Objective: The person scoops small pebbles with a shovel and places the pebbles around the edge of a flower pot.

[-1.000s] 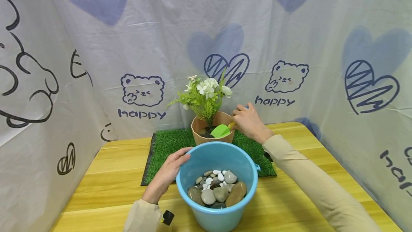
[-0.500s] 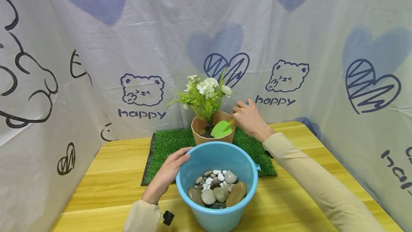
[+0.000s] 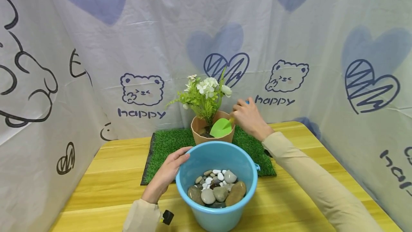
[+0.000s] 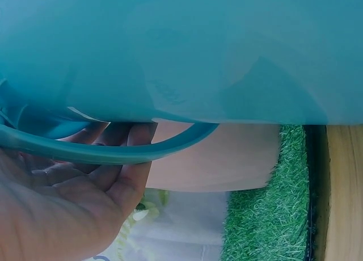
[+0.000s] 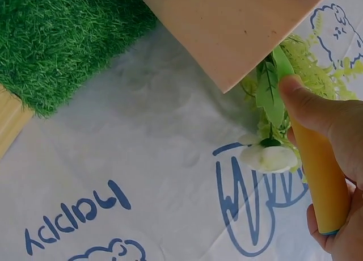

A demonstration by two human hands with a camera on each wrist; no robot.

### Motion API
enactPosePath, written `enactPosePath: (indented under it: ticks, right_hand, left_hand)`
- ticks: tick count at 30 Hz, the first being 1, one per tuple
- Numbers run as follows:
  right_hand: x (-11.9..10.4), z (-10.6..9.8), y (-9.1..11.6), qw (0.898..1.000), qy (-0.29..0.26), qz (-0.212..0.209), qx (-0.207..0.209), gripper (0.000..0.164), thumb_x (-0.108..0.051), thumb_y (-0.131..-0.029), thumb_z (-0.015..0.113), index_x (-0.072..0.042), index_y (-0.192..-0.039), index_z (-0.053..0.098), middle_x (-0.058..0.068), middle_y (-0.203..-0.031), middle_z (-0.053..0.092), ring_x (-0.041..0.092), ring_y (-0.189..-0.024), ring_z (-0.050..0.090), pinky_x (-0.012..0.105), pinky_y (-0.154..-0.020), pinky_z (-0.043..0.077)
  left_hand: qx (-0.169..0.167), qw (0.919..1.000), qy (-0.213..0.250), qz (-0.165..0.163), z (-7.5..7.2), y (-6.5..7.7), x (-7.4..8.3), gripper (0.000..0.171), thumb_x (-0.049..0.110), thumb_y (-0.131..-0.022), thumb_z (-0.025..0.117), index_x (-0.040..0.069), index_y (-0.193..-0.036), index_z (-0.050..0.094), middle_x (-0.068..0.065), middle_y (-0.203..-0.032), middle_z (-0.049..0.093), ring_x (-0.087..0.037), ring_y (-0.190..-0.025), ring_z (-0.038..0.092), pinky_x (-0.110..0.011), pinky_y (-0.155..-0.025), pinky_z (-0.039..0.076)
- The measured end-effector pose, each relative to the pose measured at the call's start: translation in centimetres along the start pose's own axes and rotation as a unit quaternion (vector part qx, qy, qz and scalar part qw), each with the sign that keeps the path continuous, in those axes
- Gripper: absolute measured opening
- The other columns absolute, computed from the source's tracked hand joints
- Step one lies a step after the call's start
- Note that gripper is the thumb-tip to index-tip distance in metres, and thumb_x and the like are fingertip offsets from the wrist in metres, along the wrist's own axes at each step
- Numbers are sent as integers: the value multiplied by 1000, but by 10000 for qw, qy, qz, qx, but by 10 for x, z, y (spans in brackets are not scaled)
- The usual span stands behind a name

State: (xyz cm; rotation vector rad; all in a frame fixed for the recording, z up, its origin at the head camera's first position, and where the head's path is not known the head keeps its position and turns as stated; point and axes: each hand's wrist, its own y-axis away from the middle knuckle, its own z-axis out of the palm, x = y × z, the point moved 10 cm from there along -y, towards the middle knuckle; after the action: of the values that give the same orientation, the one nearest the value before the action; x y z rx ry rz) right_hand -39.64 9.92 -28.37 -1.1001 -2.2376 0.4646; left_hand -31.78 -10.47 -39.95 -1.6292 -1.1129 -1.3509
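Observation:
My right hand [image 3: 249, 117] grips the yellow handle [image 5: 320, 181] of a small toy trowel, with the thumb laid along it. The trowel's green blade [image 3: 221, 128] is inside the tan flowerpot [image 3: 212, 140], beside the stems and dark stones. White flowers and green leaves [image 3: 206, 96] rise from the pot. My left hand [image 3: 170, 167] holds the left rim of the blue bucket [image 3: 217, 217]. In the left wrist view, those fingers lie against the bucket [image 4: 181, 57] behind its curved handle [image 4: 108, 153]. Several large and small stones [image 3: 215, 191] lie inside the bucket.
The flowerpot stands on a green artificial grass mat [image 3: 173, 135], behind the bucket. A wooden table [image 3: 112, 164] lies under everything. White printed fabric [image 3: 154, 38] hangs around the back and both sides.
The right hand has risen slightly and turned the trowel, so more of the blade's face shows. The left hand and the bucket have stayed in place.

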Motion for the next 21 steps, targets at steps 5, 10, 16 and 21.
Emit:
enactPosePath:
  ticks: [5,10,16,21]
  right_hand:
    - [5,-1,-2,9998,124,175,36,10,-22,-77,83,-20,-87,79,-1,-85,69,20,-82,48,41,-79,35]
    - [13,-1,0,9987,-34,495,122,21,-31,-73,86,-21,-90,80,-1,-86,69,19,-82,47,43,-81,36]
    - [13,4,2,9973,-471,557,-20,22,-31,-73,86,-22,-92,80,-2,-85,69,18,-81,46,42,-79,35]
    - [12,11,2,9970,-434,562,-299,19,-31,-75,85,-23,-91,80,-3,-85,69,19,-82,47,42,-77,34]
  left_hand:
    - [39,10000,-10,-24,0,-1,-1,48,32,-104,45,6,-145,45,-22,-135,57,-36,-115,62,-45,-91,56]
    - [40,10000,-11,-15,0,-1,-1,47,31,-105,45,5,-145,45,-22,-135,57,-36,-116,62,-46,-91,55]
    - [12,10000,-17,8,0,0,0,48,32,-105,44,5,-145,45,-22,-136,56,-38,-116,61,-48,-91,55]
    - [-21,10000,12,14,1,0,0,49,33,-105,44,5,-145,44,-23,-136,56,-39,-117,60,-49,-92,55]
